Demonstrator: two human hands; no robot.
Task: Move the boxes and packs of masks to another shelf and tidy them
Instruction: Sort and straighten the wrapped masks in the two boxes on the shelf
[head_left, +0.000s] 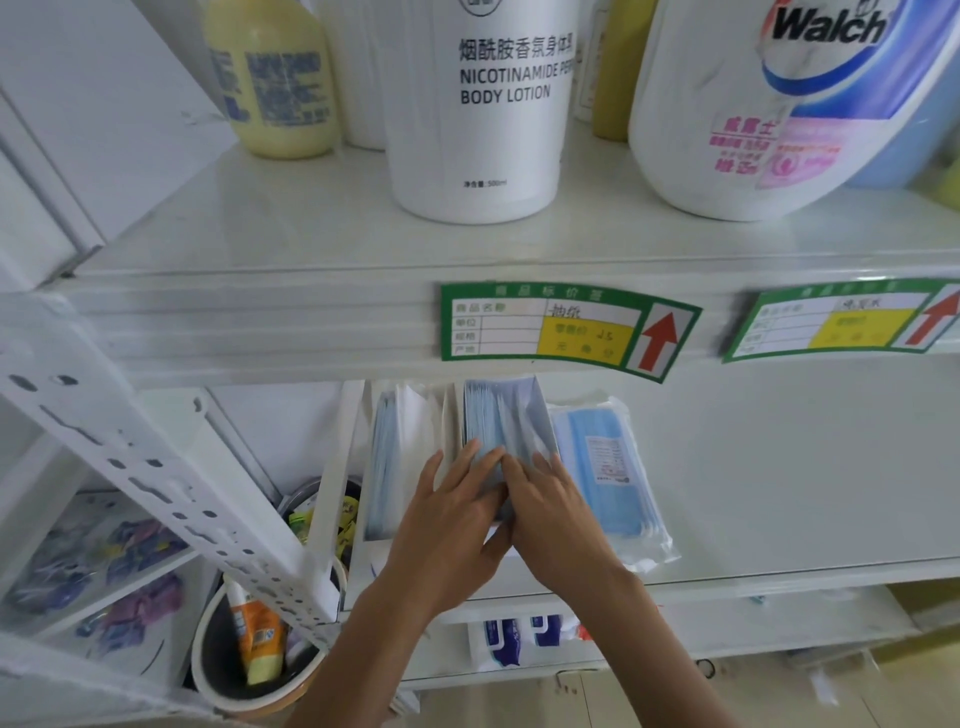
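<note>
Pale blue masks (488, 436), white shelf (779, 467)

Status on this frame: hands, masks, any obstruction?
Left hand and right hand both pressed on blue masks in the open middle box. Clear-wrapped blue mask pack lies to its right. Nothing blocking.

A shop – price tags (566, 332) on white shelving (260, 322), bottled toiletries (483, 104) above

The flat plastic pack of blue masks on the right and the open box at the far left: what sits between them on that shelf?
In the head view, a second open box of masks stands there, with both hands on it.
</note>
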